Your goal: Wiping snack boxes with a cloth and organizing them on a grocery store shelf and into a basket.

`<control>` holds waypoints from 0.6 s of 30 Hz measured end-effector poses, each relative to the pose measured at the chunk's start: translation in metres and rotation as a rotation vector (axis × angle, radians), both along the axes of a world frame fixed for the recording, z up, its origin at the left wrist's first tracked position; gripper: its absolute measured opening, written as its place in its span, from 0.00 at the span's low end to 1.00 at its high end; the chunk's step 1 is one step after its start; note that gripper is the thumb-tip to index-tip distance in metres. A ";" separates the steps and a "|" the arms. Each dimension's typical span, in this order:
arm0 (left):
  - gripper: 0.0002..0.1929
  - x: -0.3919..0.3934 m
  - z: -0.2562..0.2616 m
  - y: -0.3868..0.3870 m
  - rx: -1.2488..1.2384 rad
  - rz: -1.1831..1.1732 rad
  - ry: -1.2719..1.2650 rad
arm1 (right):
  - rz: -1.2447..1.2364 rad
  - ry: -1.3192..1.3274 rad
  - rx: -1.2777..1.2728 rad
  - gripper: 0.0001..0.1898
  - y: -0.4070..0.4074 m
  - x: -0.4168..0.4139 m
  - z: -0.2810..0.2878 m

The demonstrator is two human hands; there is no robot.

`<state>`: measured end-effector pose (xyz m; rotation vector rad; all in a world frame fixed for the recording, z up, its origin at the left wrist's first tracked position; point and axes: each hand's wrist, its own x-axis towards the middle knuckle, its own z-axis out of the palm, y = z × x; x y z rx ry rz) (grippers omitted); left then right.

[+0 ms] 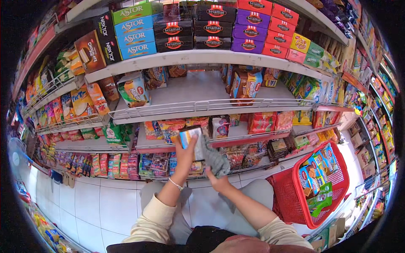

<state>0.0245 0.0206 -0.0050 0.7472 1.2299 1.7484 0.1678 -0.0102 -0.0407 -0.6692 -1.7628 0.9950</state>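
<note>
My left hand (185, 155), a white bracelet at its wrist, grips a small snack pack (196, 144) with a blue, white and orange face. The pack is tilted in front of the lower shelves. In my right hand (218, 183) is a crumpled grey cloth (216, 158), which lies along the pack's right side; whether it touches the pack I cannot tell. Behind them, the middle shelf (190, 91) holds Malkist biscuit packs, one (134, 90) at its left and another (246, 84) right of centre, with bare white board between.
A red plastic basket (289, 189) with biscuit packs and a green packet (321, 199) stands at my right. Wire rails (202, 106) edge the shelves. Stacked wafer boxes (213, 28) line the upper shelf. My knees (253, 193) are bent above the white tiled floor (85, 205).
</note>
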 end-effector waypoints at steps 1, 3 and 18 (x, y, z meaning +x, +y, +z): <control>0.34 -0.004 0.003 0.003 0.026 0.056 0.013 | 0.000 0.000 0.000 0.24 -0.001 0.000 -0.001; 0.36 -0.003 0.002 0.001 0.003 0.079 0.016 | -0.001 -0.089 0.117 0.25 -0.001 -0.001 -0.003; 0.36 0.030 0.002 -0.015 -0.015 -0.210 0.130 | 0.080 0.684 -1.069 0.26 0.036 0.019 0.009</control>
